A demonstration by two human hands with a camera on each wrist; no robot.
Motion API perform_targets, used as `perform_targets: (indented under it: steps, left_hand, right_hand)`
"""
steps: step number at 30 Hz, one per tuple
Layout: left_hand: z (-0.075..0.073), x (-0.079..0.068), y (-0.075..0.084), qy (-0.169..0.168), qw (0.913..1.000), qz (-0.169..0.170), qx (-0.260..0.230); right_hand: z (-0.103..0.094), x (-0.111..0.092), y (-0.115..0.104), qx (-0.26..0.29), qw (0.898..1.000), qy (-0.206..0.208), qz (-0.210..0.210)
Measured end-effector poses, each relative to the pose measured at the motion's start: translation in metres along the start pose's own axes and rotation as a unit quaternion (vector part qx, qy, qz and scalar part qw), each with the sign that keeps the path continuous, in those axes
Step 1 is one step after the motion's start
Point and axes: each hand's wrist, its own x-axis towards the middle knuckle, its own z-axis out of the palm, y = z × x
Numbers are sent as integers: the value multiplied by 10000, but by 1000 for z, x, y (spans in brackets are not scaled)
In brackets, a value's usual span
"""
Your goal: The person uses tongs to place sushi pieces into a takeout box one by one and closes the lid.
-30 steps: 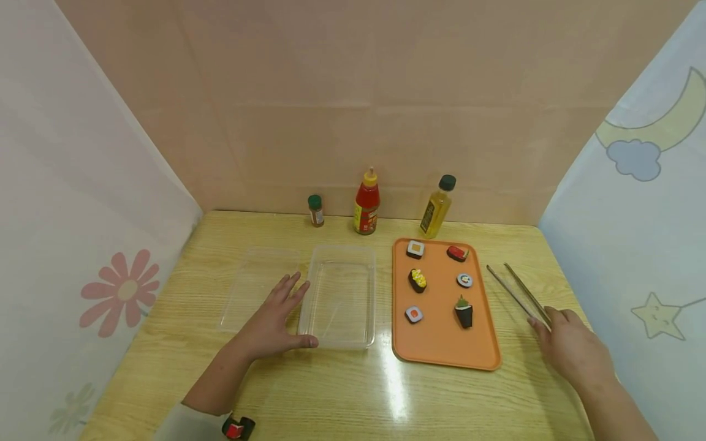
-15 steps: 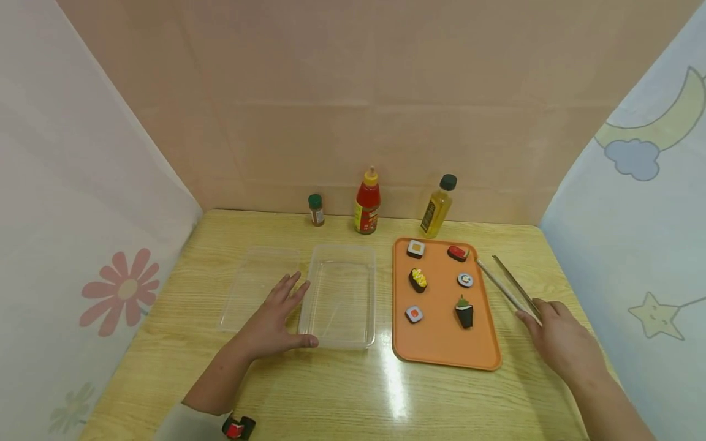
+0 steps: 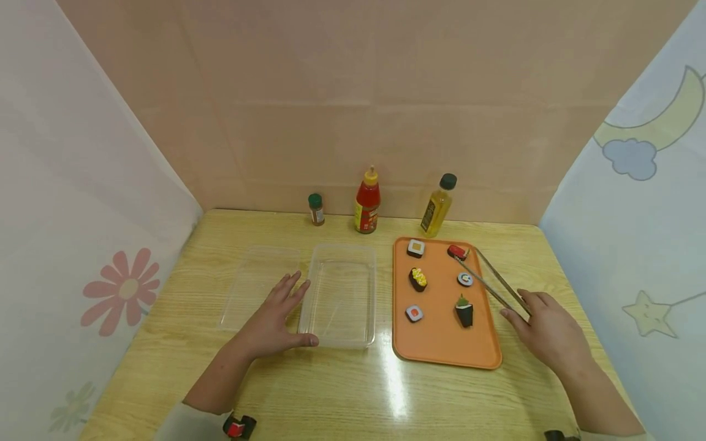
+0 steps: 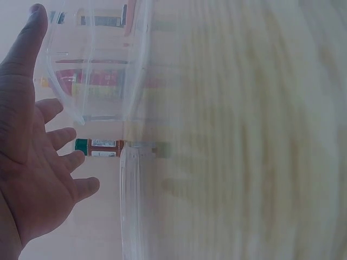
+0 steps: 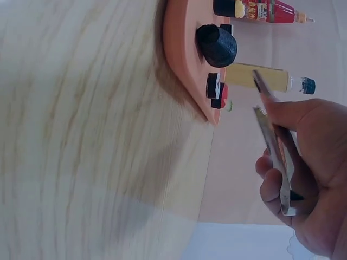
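Note:
My right hand (image 3: 551,334) grips metal tongs (image 3: 485,285), their arms spread with nothing between the tips. In the head view the tips reach over the far right of the orange tray (image 3: 436,346), near a red-topped sushi piece (image 3: 456,252). Closer to the hand lie a small round sushi roll (image 3: 465,279) and a dark cone-shaped hand roll (image 3: 464,313). My left hand (image 3: 273,321) has its fingers spread at the left side of a clear plastic container (image 3: 375,300). In the left wrist view the thumb and fingers are apart.
A clear flat lid (image 3: 237,300) lies left of the container. On the tray's left side are a yellow-topped sushi piece (image 3: 418,280) and two square rolls (image 3: 416,248). Behind stand a spice jar (image 3: 316,211), a red sauce bottle (image 3: 366,205) and an oil bottle (image 3: 436,211).
My right hand has moved left with the tongs, whose tips passed from the bare table to over the tray's right edge. My left hand has stayed in place.

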Motion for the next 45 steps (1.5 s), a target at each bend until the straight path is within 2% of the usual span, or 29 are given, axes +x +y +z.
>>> perform_targets:
  steps: [3,9,16,23,35,45]
  left_hand:
    - [0,0,0,22,10000,5,9]
    - [-1,0,1,26,10000,11,-22]
    - [0,1,0,33,10000,19,0]
    - [-1,1,2,4,10000,3,-37]
    - [-1,1,2,29,10000,20,-2]
    - [-1,1,2,14,10000,10,-6]
  right_hand:
    - [1,3,-4,23,9997,166,-173]
    - [3,12,-13,255,9991,211,-280]
    - [5,20,-25,577,9982,53,-124]
    - [8,25,-32,455,9979,329,-307]
    - [16,29,-30,275,9950,613,-743]
    - [24,37,-34,631,9941,668,-574]
